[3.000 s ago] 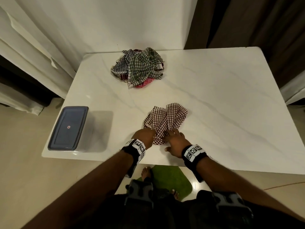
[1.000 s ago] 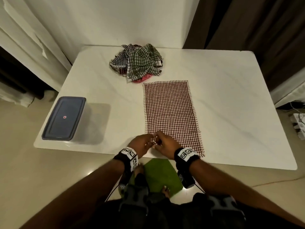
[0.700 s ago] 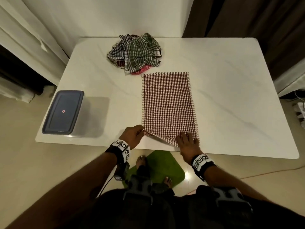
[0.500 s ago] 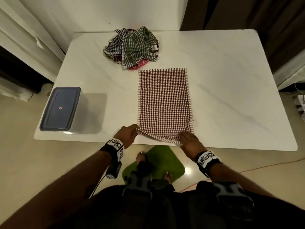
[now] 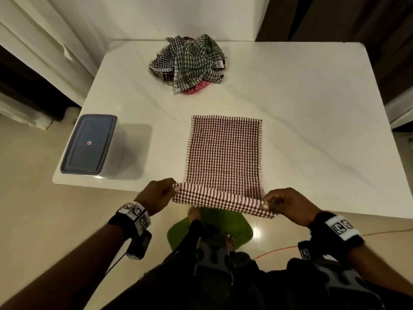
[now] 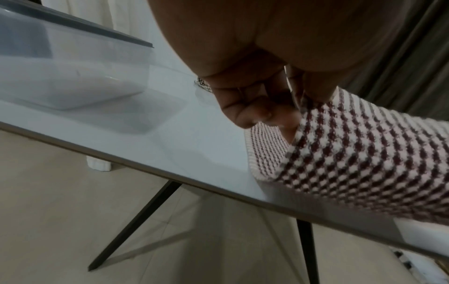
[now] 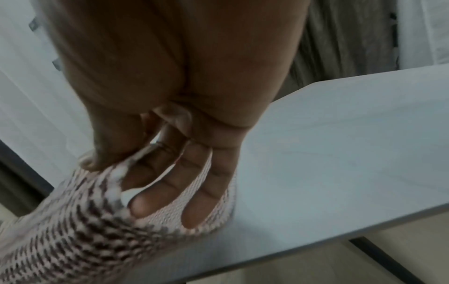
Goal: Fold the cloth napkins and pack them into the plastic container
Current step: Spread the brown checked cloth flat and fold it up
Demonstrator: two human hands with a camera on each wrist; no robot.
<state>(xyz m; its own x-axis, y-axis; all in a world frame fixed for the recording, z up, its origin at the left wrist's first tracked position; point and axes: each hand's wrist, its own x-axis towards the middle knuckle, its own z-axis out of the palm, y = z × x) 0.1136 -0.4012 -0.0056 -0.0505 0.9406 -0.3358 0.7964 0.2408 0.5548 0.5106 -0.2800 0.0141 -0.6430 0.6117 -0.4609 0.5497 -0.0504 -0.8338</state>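
Observation:
A maroon-and-white checked napkin (image 5: 224,153) lies flat on the white table (image 5: 312,130), its near edge lifted off the front rim. My left hand (image 5: 156,193) pinches the napkin's near left corner (image 6: 316,119) between thumb and fingers. My right hand (image 5: 288,204) pinches the near right corner (image 7: 107,173) the same way. The lidded plastic container (image 5: 89,144) stands at the table's front left corner, lid on; its clear wall (image 6: 73,76) shows in the left wrist view.
A crumpled pile of checked napkins (image 5: 190,63), green, black and red, sits at the back middle of the table. A green mat (image 5: 212,227) and my feet lie on the floor below the front edge. Curtains hang behind and at both sides.
The crumpled napkin was spread out flat. My hands moved apart to its near corners and have now lifted the near edge off the table.

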